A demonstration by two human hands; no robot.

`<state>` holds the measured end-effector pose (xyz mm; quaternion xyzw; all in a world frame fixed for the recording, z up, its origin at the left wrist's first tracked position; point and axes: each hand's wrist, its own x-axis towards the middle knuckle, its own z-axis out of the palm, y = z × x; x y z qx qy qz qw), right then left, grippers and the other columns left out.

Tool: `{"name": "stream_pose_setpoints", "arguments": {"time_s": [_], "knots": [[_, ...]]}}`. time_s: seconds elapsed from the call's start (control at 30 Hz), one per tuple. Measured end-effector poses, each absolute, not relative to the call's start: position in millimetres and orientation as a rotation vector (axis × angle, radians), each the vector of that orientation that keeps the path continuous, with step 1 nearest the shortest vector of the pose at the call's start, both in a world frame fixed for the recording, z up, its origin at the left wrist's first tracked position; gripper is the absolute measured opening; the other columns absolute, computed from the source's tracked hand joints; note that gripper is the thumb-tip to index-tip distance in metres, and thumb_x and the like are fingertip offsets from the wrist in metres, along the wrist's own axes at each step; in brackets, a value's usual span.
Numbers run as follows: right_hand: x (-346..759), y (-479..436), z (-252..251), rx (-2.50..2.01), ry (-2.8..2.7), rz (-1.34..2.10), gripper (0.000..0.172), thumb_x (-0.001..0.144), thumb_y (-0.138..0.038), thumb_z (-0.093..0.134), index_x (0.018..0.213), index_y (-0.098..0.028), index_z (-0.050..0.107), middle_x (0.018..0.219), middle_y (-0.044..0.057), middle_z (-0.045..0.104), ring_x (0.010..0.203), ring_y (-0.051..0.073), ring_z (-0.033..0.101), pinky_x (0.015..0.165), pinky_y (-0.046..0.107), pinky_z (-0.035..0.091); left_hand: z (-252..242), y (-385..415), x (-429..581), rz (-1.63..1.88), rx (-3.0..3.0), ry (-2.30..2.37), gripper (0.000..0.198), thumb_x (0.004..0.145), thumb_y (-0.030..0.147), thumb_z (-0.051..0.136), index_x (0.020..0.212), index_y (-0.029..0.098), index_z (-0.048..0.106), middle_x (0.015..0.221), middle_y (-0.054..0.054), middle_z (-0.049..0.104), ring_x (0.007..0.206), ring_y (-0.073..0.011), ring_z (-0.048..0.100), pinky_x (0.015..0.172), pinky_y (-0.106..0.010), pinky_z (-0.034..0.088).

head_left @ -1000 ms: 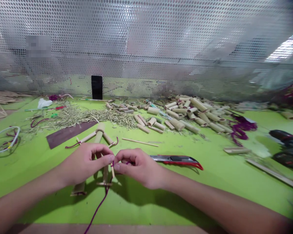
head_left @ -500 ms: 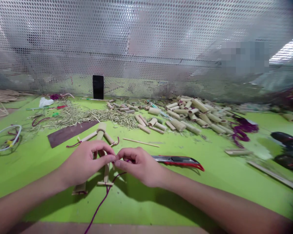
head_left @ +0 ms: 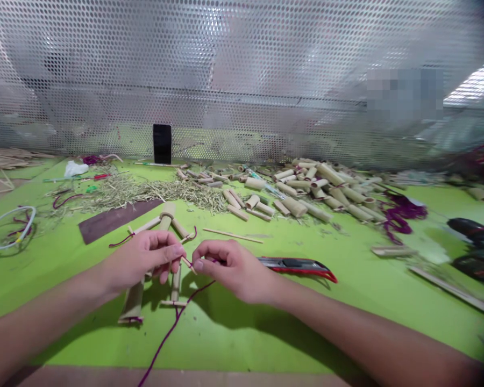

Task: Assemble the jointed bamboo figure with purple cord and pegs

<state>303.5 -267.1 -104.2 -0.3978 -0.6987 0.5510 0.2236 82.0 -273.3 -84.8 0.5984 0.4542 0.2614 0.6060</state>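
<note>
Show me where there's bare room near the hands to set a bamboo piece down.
Bare green mat lies right of the knife, past the right hand. More lies left of the bamboo figure, beyond the left hand. It's crowded behind them: the bamboo pile and straw shavings.

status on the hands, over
Left hand holding bamboo figure. Right hand pinching purple cord. Knife just beyond right hand.
</note>
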Motion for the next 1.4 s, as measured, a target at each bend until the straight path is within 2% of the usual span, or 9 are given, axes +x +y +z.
{"name": "stream_pose_setpoints", "arguments": {"time_s": [0.17, 0.33, 0.67, 0.8, 0.93, 1.07, 1.2, 1.4], "knots": [[304.6, -267.9, -103.0, -1.032, -1.998, 1.440, 0.027, 0.093, -0.044, 0.062, 0.089, -0.017, 0.066, 0.070, -0.003, 0.052, 0.060, 0.011, 0.039, 0.055, 0.026, 0.031, -81.3, -274.9, 80.3, 0.594, 1.499, 1.080, 0.041, 0.086, 0.058, 0.068, 0.077, 0.019, 0.057, 0.061, 0.006, 0.054, 0.051, -0.0101, 0.049, 0.052, -0.024, 0.040], [305.8, -268.1, -99.2, -0.990, -2.004, 1.437, 0.024, 0.094, -0.040, 0.059, 0.087, -0.018, 0.063, 0.067, -0.005, 0.046, 0.058, 0.011, 0.035, 0.053, 0.026, 0.027, -78.1, -277.2, 82.1, 0.633, 1.589, 1.122, 0.039, 0.092, 0.056, 0.060, 0.078, 0.020, 0.054, 0.059, 0.006, 0.051, 0.052, -0.0114, 0.048, 0.053, -0.025, 0.040], [309.7, -265.2, -95.4, -0.922, -1.999, 1.498, 0.025, 0.096, -0.042, 0.060, 0.091, -0.018, 0.063, 0.066, -0.005, 0.044, 0.057, 0.011, 0.033, 0.050, 0.024, 0.025, -75.7, -278.5, 81.1, 0.621, 1.524, 1.051, 0.041, 0.092, 0.057, 0.060, 0.079, 0.019, 0.051, 0.060, 0.007, 0.049, 0.052, -0.0094, 0.045, 0.050, -0.023, 0.035], [311.6, -266.8, -95.3, -0.930, -2.040, 1.458, 0.023, 0.096, -0.040, 0.058, 0.089, -0.018, 0.061, 0.064, -0.006, 0.043, 0.056, 0.011, 0.034, 0.050, 0.024, 0.026, -75.1, -279.9, 78.0, 0.552, 1.660, 1.107, 0.040, 0.094, 0.058, 0.055, 0.081, 0.020, 0.054, 0.062, 0.005, 0.052, 0.053, -0.0115, 0.046, 0.051, -0.024, 0.035], [311.1, -269.9, -96.8, -0.929, -2.105, 1.377, 0.020, 0.095, -0.035, 0.056, 0.088, -0.018, 0.060, 0.065, -0.005, 0.046, 0.055, 0.010, 0.037, 0.050, 0.023, 0.029, -83.0, -281.6, 79.3, 0.394, 2.144, 1.196, 0.028, 0.100, 0.038, 0.049, 0.082, 0.019, 0.060, 0.070, 0.000, 0.062, 0.062, -0.0167, 0.054, 0.057, -0.028, 0.036], [309.5, -271.4, -100.6, -0.940, -2.124, 1.322, 0.020, 0.096, -0.035, 0.055, 0.087, -0.018, 0.059, 0.063, -0.006, 0.045, 0.055, 0.010, 0.038, 0.049, 0.022, 0.030, -93.4, -287.4, 85.9, 0.322, 2.647, 0.995, 0.025, 0.101, 0.018, 0.038, 0.084, 0.019, 0.056, 0.074, -0.003, 0.064, 0.062, -0.0187, 0.055, 0.058, -0.031, 0.035], [308.5, -272.5, -99.1, -0.947, -2.281, 1.137, 0.016, 0.096, -0.029, 0.051, 0.084, -0.019, 0.057, 0.062, -0.006, 0.045, 0.054, 0.010, 0.039, 0.052, 0.022, 0.030, -95.5, -291.3, 88.4, 0.413, 2.914, 0.948, 0.021, 0.096, 0.015, 0.041, 0.080, 0.020, 0.054, 0.069, -0.002, 0.061, 0.058, -0.0193, 0.052, 0.058, -0.034, 0.033], [304.4, -274.5, -93.1, -1.003, -2.785, 0.571, 0.017, 0.094, -0.021, 0.047, 0.081, -0.020, 0.058, 0.060, -0.003, 0.049, 0.053, 0.012, 0.037, 0.054, 0.027, 0.023, -97.8, -287.3, 85.5, 0.484, 3.159, 0.966, 0.017, 0.090, 0.015, 0.049, 0.075, 0.021, 0.052, 0.064, -0.002, 0.059, 0.057, -0.0200, 0.052, 0.060, -0.035, 0.032]]}}
